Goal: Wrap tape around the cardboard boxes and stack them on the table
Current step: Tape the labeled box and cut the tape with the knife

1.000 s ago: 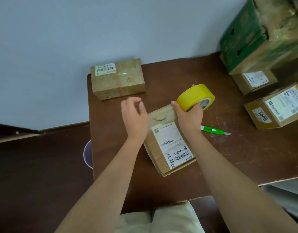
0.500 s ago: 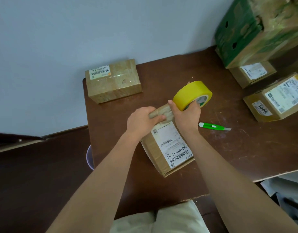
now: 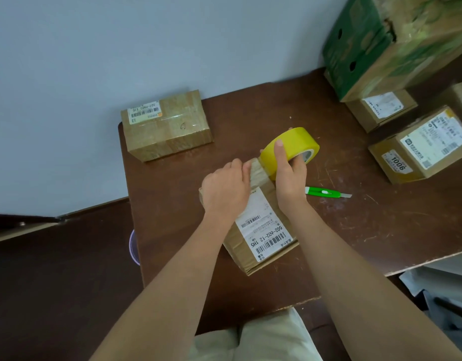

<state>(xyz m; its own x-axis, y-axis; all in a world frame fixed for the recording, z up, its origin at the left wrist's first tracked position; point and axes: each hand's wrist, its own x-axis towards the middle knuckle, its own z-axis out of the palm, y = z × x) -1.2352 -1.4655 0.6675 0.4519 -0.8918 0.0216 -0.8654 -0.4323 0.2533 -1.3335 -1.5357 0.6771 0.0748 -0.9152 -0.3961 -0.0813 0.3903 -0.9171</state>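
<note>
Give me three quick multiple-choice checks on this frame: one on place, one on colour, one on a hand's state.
1. Where is the green cutter?
A. on the table, right of the box being taped
B. on the far-left box
C. in the left hand

2. What colour is the tape roll?
A. clear
B. yellow
C. brown

3. What is the right hand doing?
A. lying flat
B. gripping the tape roll
C. holding the cutter

Answers: 1 A, it lies on the table; 2 B, its band is yellow; 3 B, fingers curl round the roll.
</note>
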